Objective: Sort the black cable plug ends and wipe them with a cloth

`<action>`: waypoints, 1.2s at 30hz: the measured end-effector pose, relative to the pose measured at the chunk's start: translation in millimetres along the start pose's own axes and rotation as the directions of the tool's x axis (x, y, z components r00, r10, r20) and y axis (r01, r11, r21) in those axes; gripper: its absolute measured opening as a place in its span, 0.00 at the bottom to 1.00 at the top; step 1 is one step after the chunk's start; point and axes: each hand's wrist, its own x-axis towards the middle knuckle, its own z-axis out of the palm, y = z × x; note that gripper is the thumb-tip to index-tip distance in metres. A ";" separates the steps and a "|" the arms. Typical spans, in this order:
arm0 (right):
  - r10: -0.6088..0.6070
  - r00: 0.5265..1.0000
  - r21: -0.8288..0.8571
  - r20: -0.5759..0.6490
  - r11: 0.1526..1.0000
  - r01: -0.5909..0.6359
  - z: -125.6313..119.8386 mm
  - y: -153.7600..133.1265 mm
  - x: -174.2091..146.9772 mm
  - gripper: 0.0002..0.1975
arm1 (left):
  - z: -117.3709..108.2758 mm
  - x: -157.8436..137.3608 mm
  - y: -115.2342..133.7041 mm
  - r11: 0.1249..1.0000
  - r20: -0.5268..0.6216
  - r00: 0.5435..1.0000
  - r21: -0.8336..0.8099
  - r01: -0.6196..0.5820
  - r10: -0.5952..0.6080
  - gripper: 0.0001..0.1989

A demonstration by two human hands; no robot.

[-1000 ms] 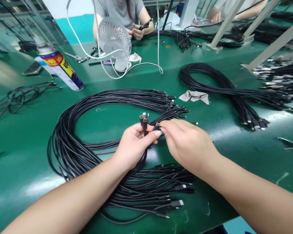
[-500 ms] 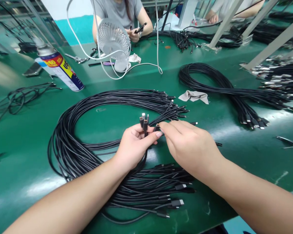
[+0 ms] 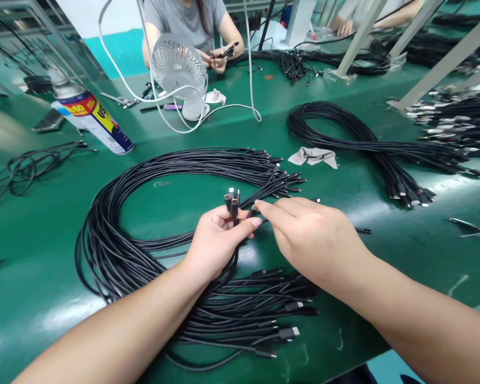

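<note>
My left hand (image 3: 216, 240) is closed around several black USB cables, whose plugs (image 3: 234, 205) stand up above its fingers. One more plug (image 3: 253, 212) tilts out between its thumb and forefinger. At that plug's tip, my right hand (image 3: 314, 234) pinches with its forefinger; its thumb is hidden behind the hand. Under both hands lies a large looped bundle of black cables (image 3: 104, 229), with one set of ends (image 3: 288, 184) pointing right behind the hands and another set (image 3: 280, 320) fanned out in front.
A spray can (image 3: 94, 120) and a small white fan (image 3: 180, 69) stand on the green table (image 3: 36, 261). A grey cloth scrap (image 3: 314, 156) lies by a second cable bundle (image 3: 340, 125). Tweezers (image 3: 470, 228) rest at right. Across the table, a person (image 3: 184, 18) holds cables.
The whole view has shifted slightly, so things sit a little further left. My hands keep nearly the same pose, with the right forefinger still at the tilted plug.
</note>
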 end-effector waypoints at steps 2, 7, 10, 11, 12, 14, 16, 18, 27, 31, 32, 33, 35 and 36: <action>0.004 1.000 -0.010 0.002 1.000 -0.004 -0.5 0.3 0.1 0.16 | -0.4 0.1 -0.2 1.000 0.003 1.000 0.006 0.002 -0.002 0.14; 0.004 1.000 -0.032 0.002 0.999 -0.004 -2.9 0.3 0.4 0.17 | -1.0 -0.4 0.8 1.000 -0.001 1.000 0.027 0.000 0.000 0.13; 0.051 0.999 0.052 0.017 0.997 -0.052 -3.5 2.3 1.8 0.16 | -0.6 -0.6 1.9 0.999 -0.003 1.000 0.043 -0.003 0.003 0.13; 0.081 0.996 0.111 0.035 0.990 -0.084 -3.2 3.6 2.6 0.15 | -0.5 -0.7 2.3 0.999 -0.001 1.000 0.049 -0.002 0.002 0.13; 0.114 0.992 0.186 0.063 0.975 -0.124 -2.7 5.3 3.7 0.14 | -0.3 -0.8 2.7 0.999 0.002 1.000 0.054 0.002 -0.003 0.13; 0.172 0.977 0.364 0.125 0.908 -0.206 -1.2 9.5 6.3 0.12 | 0.1 -1.0 3.7 0.998 0.015 1.000 0.055 0.019 -0.020 0.14; 0.205 0.965 0.525 0.166 0.810 -0.262 0.1 13.7 9.5 0.10 | 0.8 -1.3 4.8 0.998 0.023 0.999 0.044 0.039 -0.040 0.15; 0.217 0.955 0.624 0.200 0.723 -0.295 0.7 17.2 13.0 0.08 | 1.7 -2.0 5.8 0.998 0.026 0.998 0.036 0.060 -0.060 0.16; 0.200 0.938 0.670 0.284 0.658 -0.343 -2.4 23.4 19.0 0.07 | 3.4 -4.0 5.9 0.995 0.059 0.994 0.055 0.088 -0.091 0.17; 0.177 0.941 0.645 0.288 0.691 -0.327 -3.6 24.1 18.4 0.08 | 2.0 -3.5 3.9 0.993 0.070 0.994 0.086 0.077 -0.083 0.17; 0.174 0.941 0.637 0.290 0.699 -0.325 -3.7 24.3 18.2 0.08 | 1.7 -3.4 3.5 0.993 0.071 0.994 0.097 0.074 -0.081 0.17; 0.171 0.941 0.629 0.291 0.707 -0.322 -3.6 24.6 18.1 0.08 | 1.4 -3.3 3.2 0.992 0.072 0.994 0.109 0.071 -0.079 0.16; 0.165 0.945 0.614 0.284 0.726 -0.311 -3.2 25.0 17.9 0.08 | 1.1 -3.3 3.2 0.990 0.074 0.995 0.130 0.062 -0.072 0.16; 0.161 0.948 0.605 0.276 0.737 -0.301 -3.0 25.3 17.9 0.08 | 1.2 -3.4 3.5 0.989 0.073 0.995 0.140 0.055 -0.066 0.15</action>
